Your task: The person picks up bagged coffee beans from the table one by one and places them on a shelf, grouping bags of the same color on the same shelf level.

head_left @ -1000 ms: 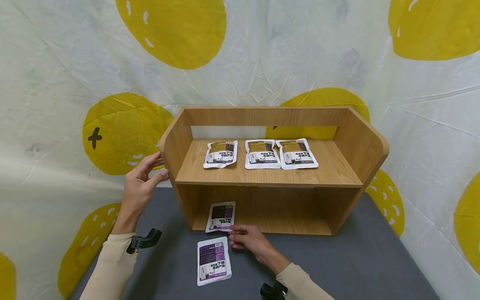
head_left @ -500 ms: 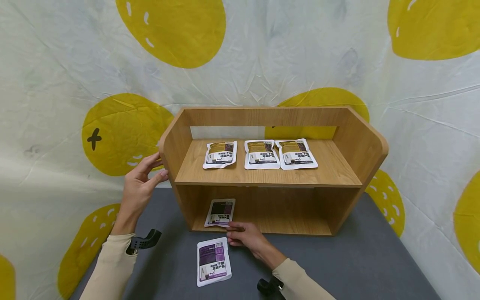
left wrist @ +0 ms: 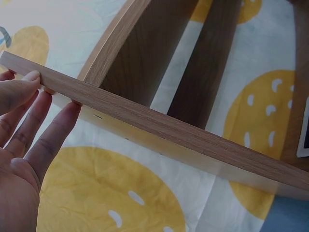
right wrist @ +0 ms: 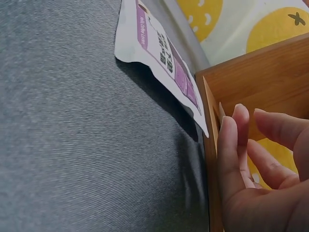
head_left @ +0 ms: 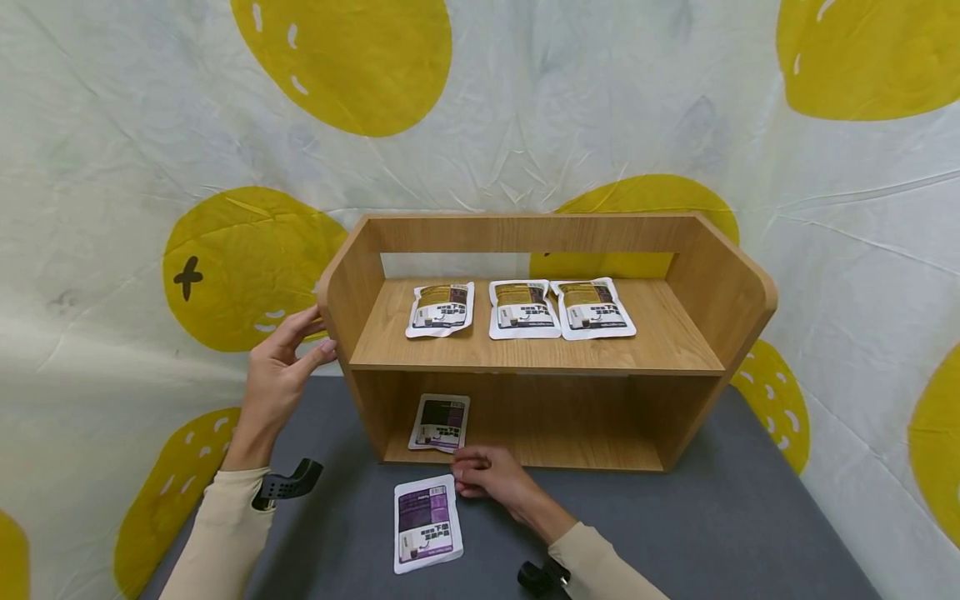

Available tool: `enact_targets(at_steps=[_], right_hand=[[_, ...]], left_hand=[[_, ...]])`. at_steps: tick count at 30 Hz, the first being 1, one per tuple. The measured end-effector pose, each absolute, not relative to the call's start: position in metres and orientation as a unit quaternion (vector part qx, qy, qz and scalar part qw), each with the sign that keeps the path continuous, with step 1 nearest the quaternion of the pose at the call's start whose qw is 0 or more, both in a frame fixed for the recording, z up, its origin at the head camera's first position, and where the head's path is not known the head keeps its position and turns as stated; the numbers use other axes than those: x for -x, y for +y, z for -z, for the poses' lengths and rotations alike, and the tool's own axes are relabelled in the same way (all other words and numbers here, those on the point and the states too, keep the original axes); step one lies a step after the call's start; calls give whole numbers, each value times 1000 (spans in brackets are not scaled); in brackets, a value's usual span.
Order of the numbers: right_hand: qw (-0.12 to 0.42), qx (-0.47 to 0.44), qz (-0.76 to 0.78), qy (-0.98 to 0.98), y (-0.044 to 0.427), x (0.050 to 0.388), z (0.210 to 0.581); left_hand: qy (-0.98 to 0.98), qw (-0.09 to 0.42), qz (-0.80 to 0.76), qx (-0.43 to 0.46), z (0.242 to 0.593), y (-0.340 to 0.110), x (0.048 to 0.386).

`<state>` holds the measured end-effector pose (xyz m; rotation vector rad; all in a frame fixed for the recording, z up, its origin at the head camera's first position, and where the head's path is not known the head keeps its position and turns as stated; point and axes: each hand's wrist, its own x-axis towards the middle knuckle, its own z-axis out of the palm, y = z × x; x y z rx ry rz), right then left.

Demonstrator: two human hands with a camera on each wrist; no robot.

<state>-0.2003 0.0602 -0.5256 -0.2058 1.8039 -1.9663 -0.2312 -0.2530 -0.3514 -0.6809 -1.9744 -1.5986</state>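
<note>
A wooden two-tier shelf (head_left: 540,358) stands on a grey surface. My left hand (head_left: 279,375) touches the outside of its left side panel, fingers fairly straight and thumb near the panel's edge (left wrist: 145,113). On the lower tier, at the left, lies a dark purple-and-white pouch (head_left: 440,423). The fingertips of my right hand (head_left: 497,483) are at that pouch's lower right corner. In the right wrist view the thumb stands apart from the fingers (right wrist: 229,154), and nothing is pinched. Another purple-and-white pouch (head_left: 427,523) lies in front of the shelf.
Three white pouches with gold tops lie on the upper tier: a left one (head_left: 441,309), a middle one (head_left: 524,309) and a right one (head_left: 593,309). The grey tabletop (head_left: 720,517) extends around the shelf. Behind hangs a pale sheet (head_left: 517,108) with yellow shapes.
The lower-tier pouch has slid back and slightly left, from the front edge further into the shelf. My right hand has followed slightly and now stays at its corner. My left hand has not moved.
</note>
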Motion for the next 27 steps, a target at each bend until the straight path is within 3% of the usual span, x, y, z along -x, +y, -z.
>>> enact_targets(at_steps=[13,27], right_hand=[[201,123,663,710,60,185,534],[97,177,499,843,47,169,532]], left_hand=[[-727,253,589,245,351,-253,231],[-726,254,592,240,351,-252,232]])
